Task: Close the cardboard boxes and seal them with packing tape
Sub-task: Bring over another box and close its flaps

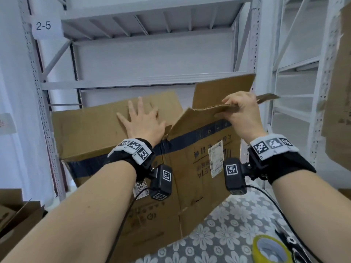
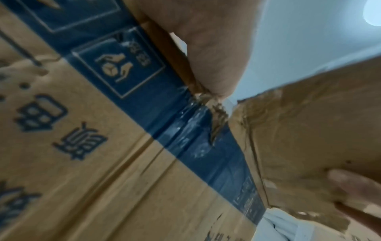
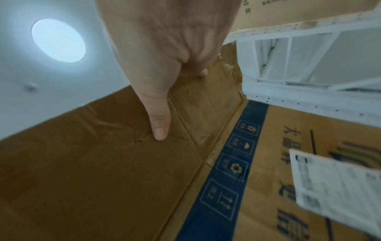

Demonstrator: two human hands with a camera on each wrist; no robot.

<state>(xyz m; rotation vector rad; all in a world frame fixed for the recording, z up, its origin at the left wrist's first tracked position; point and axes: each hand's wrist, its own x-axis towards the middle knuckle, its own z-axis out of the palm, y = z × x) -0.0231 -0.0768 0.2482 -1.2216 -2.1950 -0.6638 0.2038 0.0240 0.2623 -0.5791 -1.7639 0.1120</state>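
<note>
Now right hand [image 1: 242,112] fingers [image 1: 230,100] pinch flap [image 1: 207,114].

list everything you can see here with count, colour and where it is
cardboard box: one, brown with a dark blue band, standing on the table ahead, flaps not yet closed
near flap: one, brown, torn edge, gripped by the right hand
left flap: one, brown, pressed flat under the left hand
shipping labels: two, white, on the box's front faces
tape roll: one, yellowish, lower right on the table
table cover: one, grey with white flowers
shelving: white metal racks behind the box, tagged 2-5
other cardboard: brown, lower left; more at the right edge
left hand: open, fingers spread on the left flap
right hand: curled round the near flap's edge
wrist cameras: two, black, on marker bands
</note>
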